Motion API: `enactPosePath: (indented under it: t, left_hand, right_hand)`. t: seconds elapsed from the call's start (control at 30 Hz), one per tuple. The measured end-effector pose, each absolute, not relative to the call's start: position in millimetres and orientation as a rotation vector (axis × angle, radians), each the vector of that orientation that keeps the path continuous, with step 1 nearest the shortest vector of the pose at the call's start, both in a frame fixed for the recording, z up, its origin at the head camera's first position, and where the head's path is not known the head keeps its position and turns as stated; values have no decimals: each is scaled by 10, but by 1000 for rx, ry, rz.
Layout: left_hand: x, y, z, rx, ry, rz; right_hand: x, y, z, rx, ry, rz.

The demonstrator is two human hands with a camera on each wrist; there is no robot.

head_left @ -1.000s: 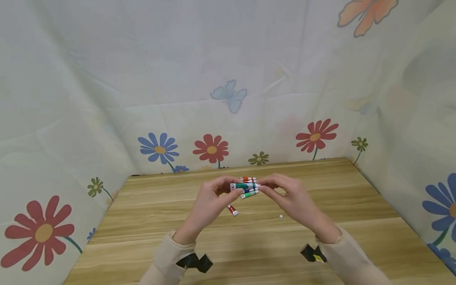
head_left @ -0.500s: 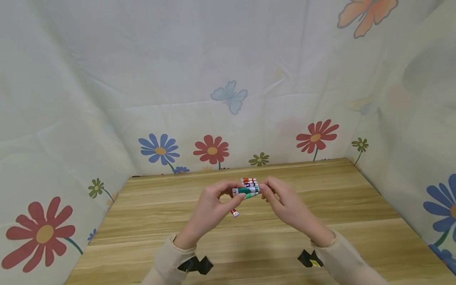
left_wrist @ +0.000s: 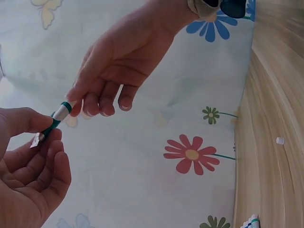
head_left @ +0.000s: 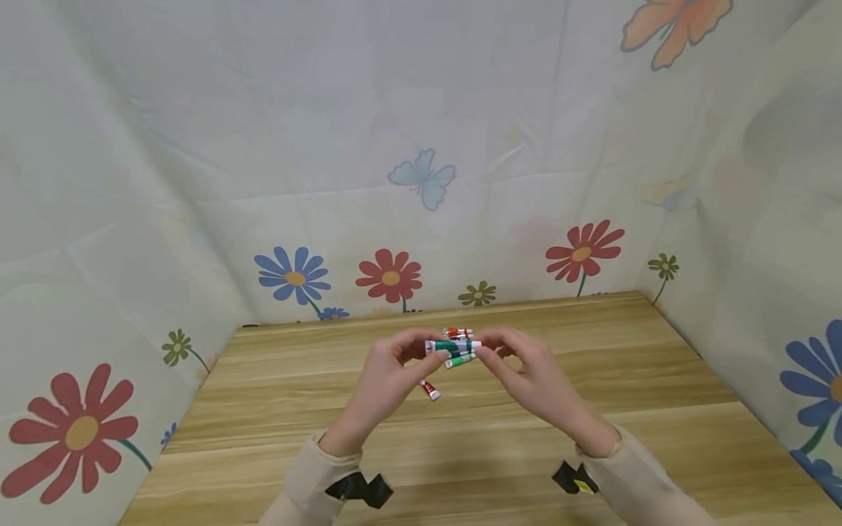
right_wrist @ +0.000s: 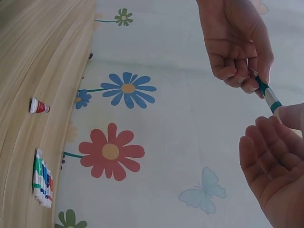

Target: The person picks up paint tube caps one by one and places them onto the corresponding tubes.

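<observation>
My left hand (head_left: 391, 372) pinches a green-and-white paint tube (head_left: 460, 346) between thumb and fingers, near its flat crimped end. The tube lies level, raised over the table. At its other, white end, my right hand (head_left: 536, 372) pinches with thumb and index finger. In the right wrist view, the right thumb (right_wrist: 290, 117) covers that end, and the other fingers spread loosely. The left wrist view shows the tube (left_wrist: 61, 114) tilted between both hands. Whether a cap sits under the right fingertips is hidden.
Behind the hands several paint tubes (right_wrist: 38, 171) lie in a row, among them an orange tube (head_left: 455, 333) and a light green one (head_left: 458, 361). Nearer lies a red tube (head_left: 430, 391). A small white cap (left_wrist: 280, 140) rests on the wooden table (head_left: 460, 467). Floral cloth surrounds the table.
The right fingers curled at the tube's white end, then straightened somewhat, still there. The tube dipped slightly and rose again. In the head view, the right hand now hides the loose white cap.
</observation>
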State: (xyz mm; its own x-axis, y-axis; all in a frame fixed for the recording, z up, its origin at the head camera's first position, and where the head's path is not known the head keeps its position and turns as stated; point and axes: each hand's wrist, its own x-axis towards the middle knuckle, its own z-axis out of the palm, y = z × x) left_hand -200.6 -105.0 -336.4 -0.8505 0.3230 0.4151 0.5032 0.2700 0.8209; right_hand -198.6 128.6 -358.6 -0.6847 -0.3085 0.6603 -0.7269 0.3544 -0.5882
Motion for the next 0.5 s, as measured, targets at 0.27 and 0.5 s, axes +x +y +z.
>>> enactPosePath:
  t: [0.27, 0.5]
  left_hand:
    - [-1982, -1017, -3380, -871, -2346, -1450]
    - [-1977, -1008, -3371, -988, -2271, -1182]
  right_hand:
    - [-1989, 1288, -3588, 913, -2202, 1262]
    - [-2006, 1286, -3590, 931, -2246, 1245]
